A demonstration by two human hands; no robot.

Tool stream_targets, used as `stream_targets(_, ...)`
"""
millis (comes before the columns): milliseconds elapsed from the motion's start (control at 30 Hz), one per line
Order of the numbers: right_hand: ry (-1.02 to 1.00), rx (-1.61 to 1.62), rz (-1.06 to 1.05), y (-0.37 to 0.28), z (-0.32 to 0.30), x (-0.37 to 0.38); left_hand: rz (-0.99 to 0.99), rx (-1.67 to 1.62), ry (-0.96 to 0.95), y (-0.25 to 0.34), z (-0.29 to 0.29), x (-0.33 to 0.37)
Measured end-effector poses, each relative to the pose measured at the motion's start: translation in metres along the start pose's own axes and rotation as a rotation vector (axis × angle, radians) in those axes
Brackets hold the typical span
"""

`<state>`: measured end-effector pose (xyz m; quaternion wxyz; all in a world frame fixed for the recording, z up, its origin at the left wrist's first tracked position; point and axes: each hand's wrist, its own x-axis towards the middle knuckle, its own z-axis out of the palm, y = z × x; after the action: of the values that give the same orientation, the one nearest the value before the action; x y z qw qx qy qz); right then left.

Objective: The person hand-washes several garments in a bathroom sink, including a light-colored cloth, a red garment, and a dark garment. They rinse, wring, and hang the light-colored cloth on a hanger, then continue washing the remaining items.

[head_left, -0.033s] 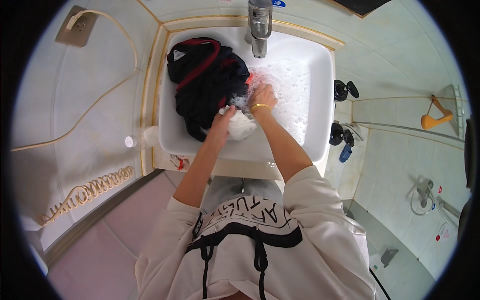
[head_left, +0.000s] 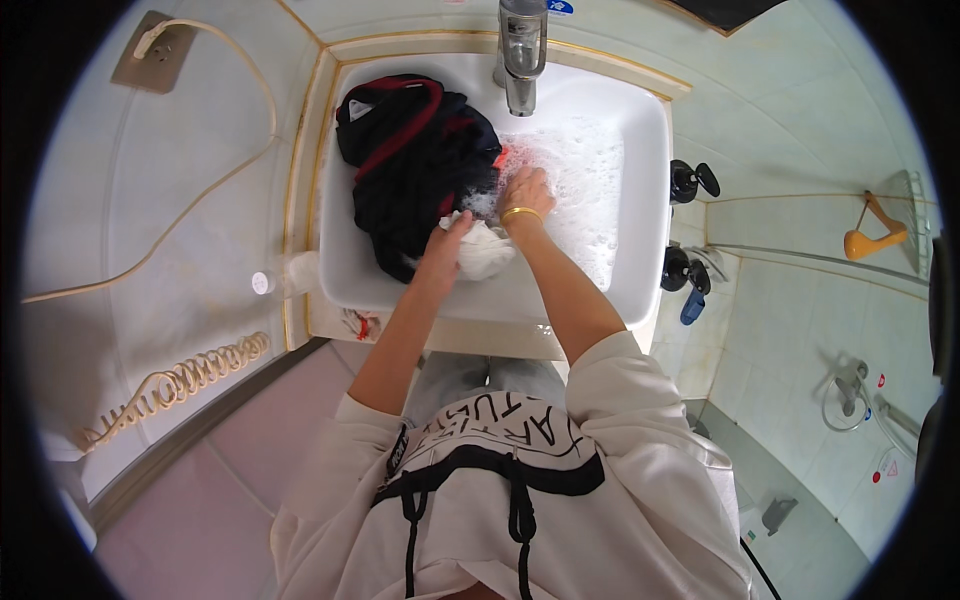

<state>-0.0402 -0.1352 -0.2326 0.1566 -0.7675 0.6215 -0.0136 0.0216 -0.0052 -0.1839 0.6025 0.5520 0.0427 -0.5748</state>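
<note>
My left hand (head_left: 440,258) is closed around the edge of a bunched white cloth (head_left: 484,250) at the front of the white sink (head_left: 440,300). Just to its right, my right hand (head_left: 527,192), with a gold bracelet on the wrist, reaches into soapy foam (head_left: 580,190). Its fingers are curled down, and suds partly hide whatever is in them. Beside those fingers a bit of orange-red material (head_left: 502,157) shows. A dark navy garment with dark red trim (head_left: 415,160) lies heaped in the sink's left half, close to both hands.
A metal faucet (head_left: 521,65) overhangs the sink's back edge. Black-capped bottles (head_left: 683,182) stand along the right side. On the left wall are a socket (head_left: 153,52) with a cable and a coiled cord (head_left: 190,378). An orange hanger (head_left: 873,238) hangs at the right.
</note>
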Motion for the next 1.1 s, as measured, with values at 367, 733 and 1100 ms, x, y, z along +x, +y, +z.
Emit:
stream_targets(367, 0.05, 0.391, -0.285, 0.041, -0.008, -0.008, -0.069, -0.039, 0.003, 0.006, 0.008, -0.007)
stream_targets(733, -0.726, 1.724, 0.231, 0.034, -0.086, -0.053, -0.004, -0.357, -0.147, 0.013, 0.037, 0.011)
stream_targets(1100, 0.241, 0.674, -0.405, -0.007, -0.097, -0.041, -0.109, -0.422, -0.404, -0.004, 0.064, 0.028)
